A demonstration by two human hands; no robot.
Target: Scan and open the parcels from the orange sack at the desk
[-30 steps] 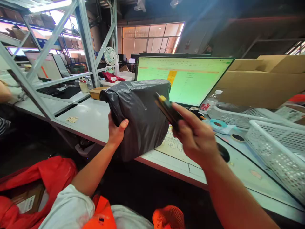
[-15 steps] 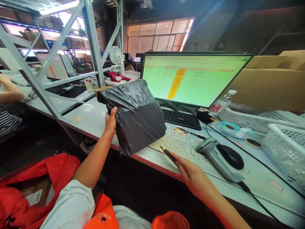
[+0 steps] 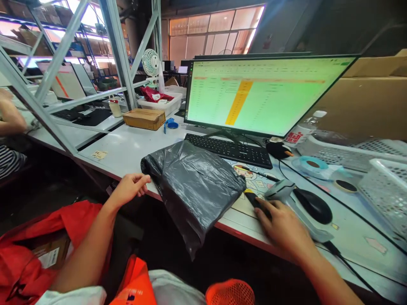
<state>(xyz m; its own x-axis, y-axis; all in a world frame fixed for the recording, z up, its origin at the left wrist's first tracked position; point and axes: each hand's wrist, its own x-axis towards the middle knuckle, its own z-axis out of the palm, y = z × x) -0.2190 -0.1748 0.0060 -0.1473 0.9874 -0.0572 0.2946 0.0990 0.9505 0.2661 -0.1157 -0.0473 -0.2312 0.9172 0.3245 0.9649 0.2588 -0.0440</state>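
A black plastic mailing bag lies over the front edge of the desk, its near corner hanging down. My left hand is just beside the bag's left edge, fingers curled in with nothing visible in them. Low over the desk, my right hand has its fingers around a black and yellow utility knife, whose yellow end points at the bag's right corner. To the right of that hand are a grey barcode scanner and a black mouse.
Behind the bag stand a keyboard and a monitor. A cardboard box and a blue tape roll are farther left. White baskets line the right side. A red bag is low at left; another person's arm shows beyond the frame post.
The mailing bag has come down from a tilted, raised hold onto the desk edge. My left hand has let go of it. My right hand has moved right with the knife, down to the desk.
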